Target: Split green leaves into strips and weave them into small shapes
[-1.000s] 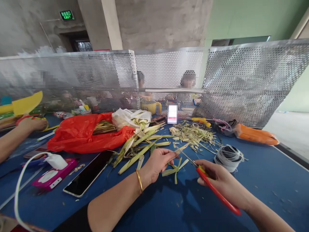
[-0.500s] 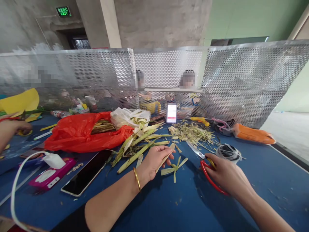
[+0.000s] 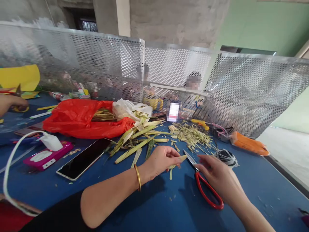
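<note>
My left hand point(image 3: 161, 161) pinches a pale strip of corn husk point(image 3: 183, 158), whose tip sticks out to the right of the fingers. My right hand point(image 3: 218, 175) holds red-handled scissors point(image 3: 198, 181), blades pointing away and to the left. The blade tip is close to the husk tip; whether they touch I cannot tell. Under my left hand shows one arm of a small husk piece point(image 3: 171, 174), the rest hidden. Longer husks point(image 3: 134, 150) lie beyond my left hand, and a heap of husk trimmings point(image 3: 193, 135) beyond the scissors.
A red plastic bag point(image 3: 72, 117) with husks stands at the back left. Nearer are a black-screened phone point(image 3: 83, 159) and a magenta power block point(image 3: 49, 155). At right lie coiled wire point(image 3: 225, 157) and an orange packet point(image 3: 249, 143). Another person's hand point(image 3: 14, 104) holds scissors far left.
My left hand has shifted right, turning the husk strip's tip toward the scissors and covering most of the small husk piece. My right hand has brought the scissors closer. The view has tilted.
</note>
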Motion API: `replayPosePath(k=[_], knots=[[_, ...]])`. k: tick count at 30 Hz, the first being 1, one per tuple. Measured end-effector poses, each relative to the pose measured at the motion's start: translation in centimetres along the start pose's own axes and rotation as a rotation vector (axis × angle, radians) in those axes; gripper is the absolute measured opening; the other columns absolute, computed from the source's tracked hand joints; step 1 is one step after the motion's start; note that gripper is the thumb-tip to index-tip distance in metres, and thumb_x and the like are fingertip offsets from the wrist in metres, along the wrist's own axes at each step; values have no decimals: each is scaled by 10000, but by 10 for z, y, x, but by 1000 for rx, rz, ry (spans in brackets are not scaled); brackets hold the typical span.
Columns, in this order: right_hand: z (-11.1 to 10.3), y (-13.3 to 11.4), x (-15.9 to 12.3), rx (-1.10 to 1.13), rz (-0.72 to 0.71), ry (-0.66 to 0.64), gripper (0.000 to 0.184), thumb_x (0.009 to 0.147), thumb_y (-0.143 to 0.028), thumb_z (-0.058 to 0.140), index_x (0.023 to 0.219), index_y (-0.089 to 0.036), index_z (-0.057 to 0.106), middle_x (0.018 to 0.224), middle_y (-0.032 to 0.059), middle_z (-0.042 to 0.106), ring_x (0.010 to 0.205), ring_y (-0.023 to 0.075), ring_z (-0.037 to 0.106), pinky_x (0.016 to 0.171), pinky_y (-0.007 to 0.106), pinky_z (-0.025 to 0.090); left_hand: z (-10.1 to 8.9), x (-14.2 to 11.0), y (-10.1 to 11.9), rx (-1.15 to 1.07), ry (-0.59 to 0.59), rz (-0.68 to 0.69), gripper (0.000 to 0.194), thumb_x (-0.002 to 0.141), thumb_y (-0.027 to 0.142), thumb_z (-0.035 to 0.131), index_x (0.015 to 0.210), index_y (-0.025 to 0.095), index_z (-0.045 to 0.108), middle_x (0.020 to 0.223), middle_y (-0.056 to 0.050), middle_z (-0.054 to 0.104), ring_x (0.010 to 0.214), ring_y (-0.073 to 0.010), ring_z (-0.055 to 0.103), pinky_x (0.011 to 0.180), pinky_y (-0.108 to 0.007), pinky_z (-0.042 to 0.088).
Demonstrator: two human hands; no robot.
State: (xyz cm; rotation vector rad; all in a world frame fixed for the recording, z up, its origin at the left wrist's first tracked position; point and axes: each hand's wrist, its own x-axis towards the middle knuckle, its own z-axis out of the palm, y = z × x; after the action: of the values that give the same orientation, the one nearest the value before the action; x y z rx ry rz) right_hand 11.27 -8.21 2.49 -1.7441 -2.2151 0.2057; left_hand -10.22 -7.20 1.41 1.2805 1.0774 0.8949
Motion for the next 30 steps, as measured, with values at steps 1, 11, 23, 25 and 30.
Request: replayPosePath(k=[1, 11, 23, 25, 30], knots=[[-1, -6, 4, 179, -35, 43, 332, 879, -461, 515, 1101, -227, 596, 973, 66, 689, 847, 209, 652, 692, 303, 503, 1, 0, -1, 32, -7, 17, 204, 679, 324, 713, 782, 164, 642, 648, -10, 666, 489, -86, 477, 434, -197, 331], [6, -14, 14, 577, -116, -51, 226, 891, -374, 501, 850, -193, 629, 690, -2, 623, 620, 140, 571, 574, 237, 444, -6, 6, -14, 263, -17, 101, 199, 677, 379, 702, 694, 181, 692, 645, -18, 666, 591, -138, 567, 538, -219, 383], [0, -7, 5, 866, -201, -137, 261, 898, -393, 520, 935, -192, 682, 803, 35, 687, 725, 158, 669, 687, 271, 568, -19, 16, -4, -180, 190, 26, 232, 626, 345, 765, 681, 144, 662, 652, 2, 606, 585, -89, 481, 585, -214, 379], [0, -8, 3, 856, -232, -149, 263, 898, -364, 522, 1014, -194, 685, 869, 53, 721, 783, 175, 693, 731, 282, 571, -19, 17, -5, -229, 209, 9, 236, 643, 357, 756, 653, 145, 651, 602, 13, 578, 551, -79, 455, 556, -212, 351], [4, -10, 1, 637, -375, 6, 202, 875, -289, 579, 1034, -220, 683, 891, 45, 741, 832, 181, 700, 766, 261, 556, -21, 18, -3, -283, 219, -33, 220, 640, 323, 762, 621, 146, 634, 538, 41, 514, 507, -64, 419, 514, -216, 301]])
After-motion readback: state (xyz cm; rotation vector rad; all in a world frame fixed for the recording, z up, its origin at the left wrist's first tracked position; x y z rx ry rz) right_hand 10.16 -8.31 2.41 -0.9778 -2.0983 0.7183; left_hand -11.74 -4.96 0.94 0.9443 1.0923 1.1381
